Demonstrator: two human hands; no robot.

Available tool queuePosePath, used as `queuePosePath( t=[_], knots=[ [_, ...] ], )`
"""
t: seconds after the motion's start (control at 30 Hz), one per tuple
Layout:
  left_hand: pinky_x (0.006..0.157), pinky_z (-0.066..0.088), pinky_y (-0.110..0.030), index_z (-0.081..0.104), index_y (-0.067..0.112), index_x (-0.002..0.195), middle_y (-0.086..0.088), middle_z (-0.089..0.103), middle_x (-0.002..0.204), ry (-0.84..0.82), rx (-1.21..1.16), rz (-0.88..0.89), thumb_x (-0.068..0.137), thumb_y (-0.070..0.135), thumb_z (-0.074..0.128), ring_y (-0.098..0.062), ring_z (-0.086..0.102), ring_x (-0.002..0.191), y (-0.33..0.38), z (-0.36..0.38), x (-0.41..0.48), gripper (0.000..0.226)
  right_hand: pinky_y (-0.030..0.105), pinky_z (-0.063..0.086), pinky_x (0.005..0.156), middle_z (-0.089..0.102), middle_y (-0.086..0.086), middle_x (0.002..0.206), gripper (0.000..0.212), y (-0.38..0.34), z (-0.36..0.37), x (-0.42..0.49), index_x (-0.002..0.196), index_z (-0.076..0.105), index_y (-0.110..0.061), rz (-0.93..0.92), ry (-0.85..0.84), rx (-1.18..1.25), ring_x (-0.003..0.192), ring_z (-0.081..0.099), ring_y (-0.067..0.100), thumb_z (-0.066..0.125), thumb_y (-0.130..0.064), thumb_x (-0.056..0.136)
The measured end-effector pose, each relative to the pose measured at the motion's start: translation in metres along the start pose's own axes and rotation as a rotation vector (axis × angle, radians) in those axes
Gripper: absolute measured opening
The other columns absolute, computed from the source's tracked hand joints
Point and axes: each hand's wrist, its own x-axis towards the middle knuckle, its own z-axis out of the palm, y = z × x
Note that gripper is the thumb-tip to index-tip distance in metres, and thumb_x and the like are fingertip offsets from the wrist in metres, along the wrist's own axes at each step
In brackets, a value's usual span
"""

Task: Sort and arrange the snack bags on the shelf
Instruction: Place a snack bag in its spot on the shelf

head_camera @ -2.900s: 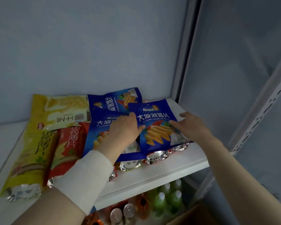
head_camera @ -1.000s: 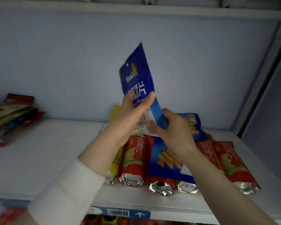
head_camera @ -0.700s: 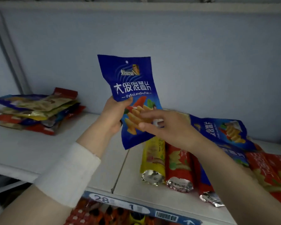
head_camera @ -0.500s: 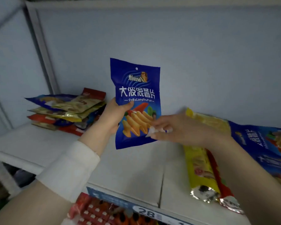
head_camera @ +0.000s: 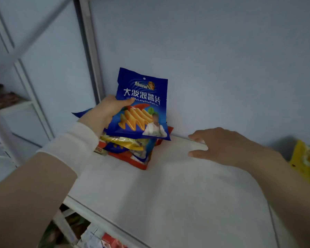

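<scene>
One blue bag; one mixed pile; one yellow bag.

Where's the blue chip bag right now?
Head view, left of centre: the left hand holds the blue bag upright over the bag pile at the back wall.

The blue snack bag covers the fingers of the left hand, leaving only the thumb visible on its front, and hides most of the stacked bags beneath it. The yellow bag is cut off by the right edge. The lower-shelf goods and far-left shelf items are too blurred to identify.
</scene>
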Motion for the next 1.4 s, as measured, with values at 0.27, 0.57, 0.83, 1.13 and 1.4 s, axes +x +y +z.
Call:
queuePosePath(
  t=[0.27,0.57,0.83,1.13,1.4],
  knots=[
    [0.064,0.057,-0.031,0.062,0.012,0.104,-0.005,0.072,0.083,-0.115,0.062,-0.138,0.08,0.035,0.069,-0.017,0.069,0.072,0.0,-0.071,0.081,0.035,0.031,0.039,0.102,0.05,-0.008,0.136,0.052,-0.043,-0.015,0.079,0.136,0.039,-0.033,0.0,0.042,0.026,0.123,0.047,0.014,0.046,-0.053,0.089],
    [0.099,0.043,-0.037,0.05,0.003,0.129,-0.014,0.056,0.131,-0.293,0.518,-0.089,0.082,0.031,0.069,-0.029,0.057,0.114,-0.028,-0.092,0.156,0.057,0.031,0.04,0.097,0.05,-0.006,0.135,0.054,-0.094,-0.007,0.159,0.136,0.04,-0.032,0.139,0.075,0.036,0.122,0.048,0.015,0.046,-0.054,0.088],
    [0.095,0.039,-0.032,0.037,0.006,0.139,-0.014,0.047,0.14,-0.327,0.964,0.186,0.085,0.031,0.066,-0.029,0.047,0.124,-0.032,-0.081,0.165,0.066,0.032,0.039,0.098,0.05,-0.004,0.137,0.054,-0.103,-0.002,0.177,0.137,0.039,-0.028,0.23,0.089,-0.044,0.124,0.047,0.017,0.044,-0.053,0.089],
    [0.086,0.043,-0.033,0.037,0.027,0.139,-0.003,0.051,0.135,-0.536,1.332,0.748,0.09,0.039,0.057,-0.022,0.052,0.115,0.009,-0.02,0.094,0.055,0.032,0.036,0.103,0.047,-0.005,0.14,0.057,-0.066,0.008,0.122,0.14,0.035,-0.028,0.381,0.095,-0.125,0.128,0.045,0.016,0.043,-0.054,0.09],
    [0.087,0.037,-0.028,0.036,0.025,0.141,-0.003,0.046,0.136,-0.777,1.451,0.942,0.093,0.042,0.051,-0.021,0.045,0.122,0.041,0.112,-0.021,0.054,0.032,0.032,0.106,0.044,-0.005,0.142,0.057,0.014,0.012,-0.011,0.139,0.035,-0.03,0.596,0.101,-0.105,0.132,0.039,0.015,0.046,-0.053,0.089]
  ],
)
